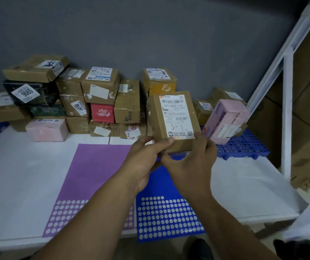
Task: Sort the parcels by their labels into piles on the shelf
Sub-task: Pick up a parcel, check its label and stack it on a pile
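In the head view, I am holding a brown parcel point(173, 119) with both hands. My left hand point(146, 158) is pinching its bottom left corner, and the thumb is pressing on the low edge of the white label point(175, 117). My right hand point(193, 164) is wrapping round the bottom right corner.

The parcel is sticking up out of my hands. Its long side is running up and away from me, leaning a little to the left. Both hands are touching it, so neither one is nearer.

The parcel is plain cardboard. The label is covering most of the front, with black bars at the top and "3-1" written by hand near the bottom.

Past my hands and to the left, a big pile of boxes point(86, 102) is sitting on the white shelf point(19, 175). A yellow box point(161, 85) is peeking out right behind the parcel. Just to the right, a pink box point(225, 121) is leaning on a blue tray point(244, 147) full of holes. I think I am reading the label to pick a pile, but I cannot tell which pile is for "3-1".
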